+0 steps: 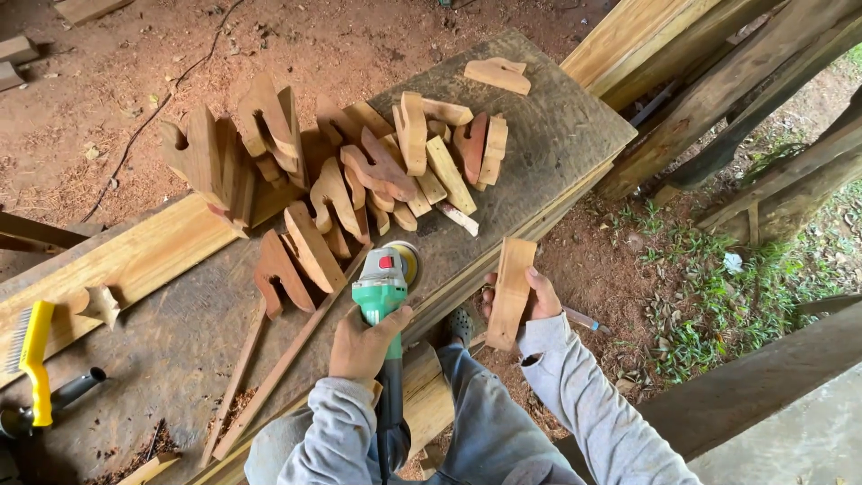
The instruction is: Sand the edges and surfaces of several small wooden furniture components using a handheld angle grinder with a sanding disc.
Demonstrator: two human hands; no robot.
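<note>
Grey sleeves and trousered knees fill the lower edge of the view, nearest the camera. Left hand is closed around the body of a green angle grinder, fingers wrapped over the housing; the grinder's sanding disc lies flat, close over the grey workbench top, and its black handle runs back toward the body. Whether the disc touches the bench cannot be told. Right hand grips a flat rectangular wooden piece from behind, thumb on the left edge, fingertips showing over the right edge; the piece is held nearly upright, off the bench, just beyond its front edge and near the grinder. On the bench, behind the grinder, lies a heap of cut wooden shapes, many with hooked notches, stacked loosely and leaning on one another. One separate cut piece lies apart near the far corner. Two thin wooden strips lie diagonally on the bench, left of the grinder. At far left, a yellow-handled wire brush rests on the bench beside a black tool handle. A long pale plank lies along the far side of the bench, with a small notched block on it. Red earth with sawdust and a dark cable lie beyond; grass shows at right among heavy timbers.
</note>
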